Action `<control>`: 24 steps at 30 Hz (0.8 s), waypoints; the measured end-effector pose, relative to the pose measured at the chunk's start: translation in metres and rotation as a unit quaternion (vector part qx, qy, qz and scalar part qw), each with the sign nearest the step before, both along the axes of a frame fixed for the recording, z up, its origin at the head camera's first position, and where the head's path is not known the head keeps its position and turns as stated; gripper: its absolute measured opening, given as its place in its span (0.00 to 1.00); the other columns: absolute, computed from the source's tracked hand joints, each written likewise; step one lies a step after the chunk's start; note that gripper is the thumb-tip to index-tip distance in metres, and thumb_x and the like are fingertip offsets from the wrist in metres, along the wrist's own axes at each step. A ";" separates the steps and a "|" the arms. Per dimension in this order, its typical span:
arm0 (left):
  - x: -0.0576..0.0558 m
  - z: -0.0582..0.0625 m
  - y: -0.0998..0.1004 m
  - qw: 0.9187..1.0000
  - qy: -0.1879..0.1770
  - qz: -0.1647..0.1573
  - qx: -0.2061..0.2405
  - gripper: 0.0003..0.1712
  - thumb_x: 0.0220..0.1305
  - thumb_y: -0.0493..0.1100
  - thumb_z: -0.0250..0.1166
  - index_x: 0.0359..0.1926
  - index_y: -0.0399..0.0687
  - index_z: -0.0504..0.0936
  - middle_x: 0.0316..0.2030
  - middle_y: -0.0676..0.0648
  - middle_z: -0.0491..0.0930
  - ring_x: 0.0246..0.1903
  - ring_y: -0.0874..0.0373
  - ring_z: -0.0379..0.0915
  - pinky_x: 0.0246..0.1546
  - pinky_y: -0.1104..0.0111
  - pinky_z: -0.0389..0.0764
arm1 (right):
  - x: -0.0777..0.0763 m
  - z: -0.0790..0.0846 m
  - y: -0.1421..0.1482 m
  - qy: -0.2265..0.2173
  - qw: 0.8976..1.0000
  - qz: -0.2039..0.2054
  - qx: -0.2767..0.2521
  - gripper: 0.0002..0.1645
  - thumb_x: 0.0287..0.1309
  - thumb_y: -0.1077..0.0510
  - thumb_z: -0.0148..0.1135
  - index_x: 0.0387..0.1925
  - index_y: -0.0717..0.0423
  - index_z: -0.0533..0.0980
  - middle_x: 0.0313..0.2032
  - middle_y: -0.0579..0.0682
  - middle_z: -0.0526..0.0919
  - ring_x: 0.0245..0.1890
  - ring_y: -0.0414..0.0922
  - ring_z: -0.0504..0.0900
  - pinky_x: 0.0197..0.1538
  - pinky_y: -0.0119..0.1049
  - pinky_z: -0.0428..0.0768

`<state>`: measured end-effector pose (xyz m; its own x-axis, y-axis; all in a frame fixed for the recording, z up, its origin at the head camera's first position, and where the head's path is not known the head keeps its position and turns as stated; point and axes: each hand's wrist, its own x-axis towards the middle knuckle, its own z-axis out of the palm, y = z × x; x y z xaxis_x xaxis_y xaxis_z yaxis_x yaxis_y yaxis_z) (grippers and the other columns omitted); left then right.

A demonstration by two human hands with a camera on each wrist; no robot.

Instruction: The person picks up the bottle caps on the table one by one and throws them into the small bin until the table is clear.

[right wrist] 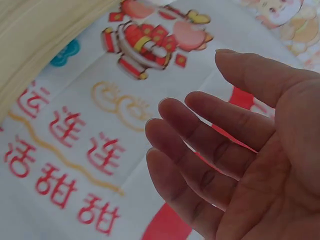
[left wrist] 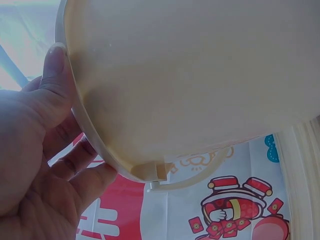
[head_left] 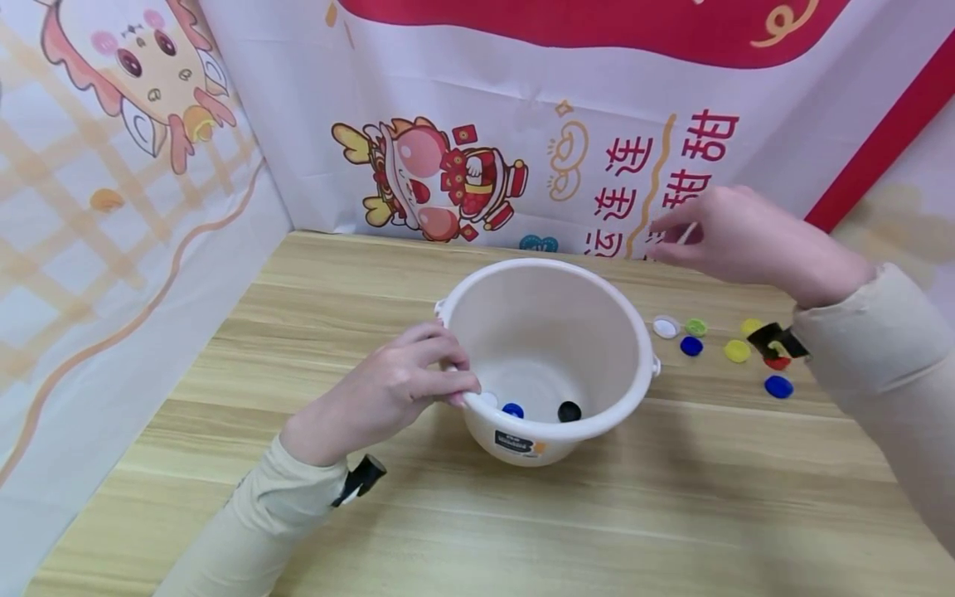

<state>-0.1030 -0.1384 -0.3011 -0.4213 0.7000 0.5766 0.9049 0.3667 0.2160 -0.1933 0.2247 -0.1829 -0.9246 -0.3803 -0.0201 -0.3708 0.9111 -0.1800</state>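
Note:
A cream plastic bucket [head_left: 555, 323] stands upright on the table. My left hand [head_left: 395, 377] grips its left rim; the left wrist view shows the thumb [left wrist: 54, 62] against the wall and several fingers curled at the rim. Inside, on the bottom, lie a blue bottle cap [head_left: 513, 410], a black cap [head_left: 569, 411] and a white one [head_left: 488, 399], partly behind the rim. To the right of the bucket my right hand [head_left: 734, 240] is raised above the table. Its fingers are relaxed and slightly bent, and the palm [right wrist: 280, 175] holds nothing.
Several caps lie on the wooden table [head_left: 336, 332] right of the bucket, among them a white cap [head_left: 666, 327], a green cap [head_left: 695, 327], a yellow cap [head_left: 737, 351] and a blue cap [head_left: 778, 386]. A printed cloth [head_left: 448, 75] hangs behind the table.

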 end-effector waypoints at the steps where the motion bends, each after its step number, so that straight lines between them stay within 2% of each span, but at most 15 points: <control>1: 0.000 0.000 0.000 1.000 0.001 -0.001 0.000 0.17 0.47 0.36 0.79 0.42 0.48 0.90 0.40 0.48 0.81 0.48 0.52 0.75 0.64 0.54 0.70 | -0.003 -0.004 0.007 -0.011 1.000 -0.011 -0.006 0.27 0.60 0.47 0.70 0.55 0.60 0.81 0.43 0.59 0.85 0.37 0.50 0.83 0.34 0.42 0.85; 6: -0.002 0.000 0.000 1.000 0.006 -0.002 -0.003 0.17 0.47 0.37 0.79 0.42 0.48 0.90 0.40 0.48 0.81 0.48 0.52 0.75 0.63 0.54 0.72 | -0.018 -0.029 0.037 -0.043 0.998 -0.040 -0.028 0.25 0.59 0.50 0.71 0.53 0.62 0.82 0.45 0.63 0.84 0.39 0.54 0.84 0.36 0.45 0.87; 10: -0.002 0.000 0.000 1.000 0.010 -0.002 -0.004 0.18 0.46 0.37 0.79 0.42 0.48 0.90 0.40 0.48 0.82 0.49 0.51 0.75 0.61 0.55 0.74 | -0.028 -0.055 0.059 -0.063 0.996 -0.051 -0.046 0.25 0.59 0.53 0.71 0.52 0.65 0.81 0.42 0.62 0.85 0.36 0.52 0.83 0.36 0.45 0.87; 13: -0.001 0.000 0.000 1.000 0.011 -0.003 -0.002 0.17 0.46 0.37 0.79 0.42 0.48 0.90 0.40 0.48 0.82 0.49 0.51 0.75 0.62 0.54 0.74 | -0.035 -0.075 0.074 -0.078 0.994 -0.061 -0.054 0.26 0.58 0.52 0.72 0.53 0.65 0.80 0.41 0.59 0.85 0.34 0.49 0.82 0.36 0.44 0.87; 16: -0.001 0.000 0.001 1.000 0.010 -0.004 0.001 0.15 0.49 0.38 0.77 0.41 0.47 0.90 0.40 0.48 0.82 0.49 0.51 0.75 0.63 0.53 0.72 | -0.042 -0.096 0.086 -0.092 0.992 -0.064 -0.059 0.29 0.58 0.51 0.72 0.54 0.66 0.79 0.41 0.59 0.85 0.35 0.50 0.83 0.36 0.45 0.87; 20: -0.001 0.000 0.000 1.000 0.009 -0.006 0.001 0.14 0.51 0.39 0.76 0.41 0.47 0.90 0.40 0.48 0.81 0.49 0.51 0.75 0.64 0.52 0.71 | -0.048 -0.124 0.098 -0.109 0.991 -0.052 -0.056 0.33 0.60 0.47 0.70 0.57 0.68 0.77 0.49 0.65 0.83 0.44 0.58 0.83 0.44 0.53 0.85; 24: 0.000 0.000 0.001 1.000 0.007 -0.002 -0.003 0.16 0.48 0.38 0.78 0.42 0.48 0.90 0.40 0.48 0.81 0.50 0.50 0.75 0.63 0.52 0.71 | -0.053 -0.150 0.106 -0.118 0.990 -0.052 -0.051 0.38 0.60 0.44 0.69 0.59 0.70 0.74 0.54 0.68 0.78 0.53 0.64 0.77 0.53 0.61 0.78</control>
